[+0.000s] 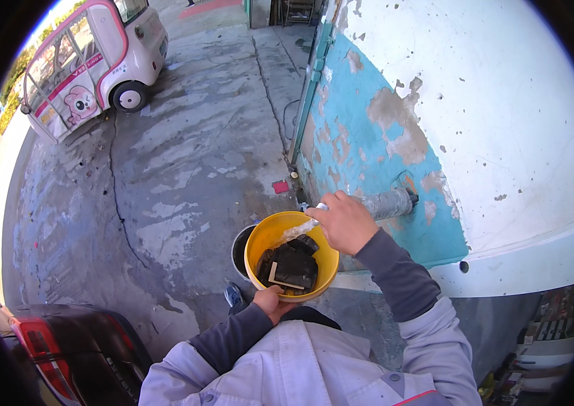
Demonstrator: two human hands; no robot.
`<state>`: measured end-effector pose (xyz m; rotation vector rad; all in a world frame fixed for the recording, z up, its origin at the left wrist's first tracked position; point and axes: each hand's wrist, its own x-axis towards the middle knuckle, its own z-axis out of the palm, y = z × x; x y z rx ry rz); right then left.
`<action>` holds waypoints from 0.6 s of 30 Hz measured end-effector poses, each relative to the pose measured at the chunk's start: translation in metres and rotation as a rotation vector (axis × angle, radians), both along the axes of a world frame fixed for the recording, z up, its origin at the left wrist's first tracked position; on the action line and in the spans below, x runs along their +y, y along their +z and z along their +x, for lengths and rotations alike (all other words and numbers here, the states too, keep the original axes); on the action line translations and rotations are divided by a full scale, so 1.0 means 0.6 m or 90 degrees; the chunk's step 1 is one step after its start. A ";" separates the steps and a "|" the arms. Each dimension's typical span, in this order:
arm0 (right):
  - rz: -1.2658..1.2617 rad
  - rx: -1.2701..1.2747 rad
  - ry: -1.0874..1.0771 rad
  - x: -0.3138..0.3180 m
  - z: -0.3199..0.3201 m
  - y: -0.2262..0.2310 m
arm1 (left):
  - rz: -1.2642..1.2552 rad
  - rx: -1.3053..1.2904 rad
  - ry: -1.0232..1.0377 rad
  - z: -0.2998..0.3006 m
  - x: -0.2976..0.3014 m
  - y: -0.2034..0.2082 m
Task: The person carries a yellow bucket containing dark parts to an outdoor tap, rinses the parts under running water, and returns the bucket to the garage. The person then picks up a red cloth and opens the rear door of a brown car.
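A yellow bucket point(329, 260) is tilted slightly in front of my body. My left hand point(275, 302) is closed on its near rim. Inside lie black pieces point(294, 264), one with a pale L-shaped edge. My right hand point(348, 223) is closed above the bucket's right rim, around a small whitish thing mostly hidden by the fingers. From there a clear, whitish streak point(298, 231) runs down into the bucket; whether it is water or clear plastic, I cannot tell. A grey wrapped pipe point(388, 204) reaches from the wall to behind my right hand.
Behind the yellow bucket's left side stands a dark bucket point(239, 252). A peeling blue and white wall point(395, 128) rises on the right. Far left is a pink and white vehicle point(97, 71); near left, a dark vehicle with red lights point(43, 345). Cracked concrete point(185, 149) lies between.
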<state>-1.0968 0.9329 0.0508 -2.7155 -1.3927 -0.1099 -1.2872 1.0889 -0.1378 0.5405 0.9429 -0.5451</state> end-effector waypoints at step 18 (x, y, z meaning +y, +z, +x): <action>0.240 0.004 -0.023 0.007 -0.009 -0.012 | -0.017 -0.007 -0.015 0.014 -0.015 0.005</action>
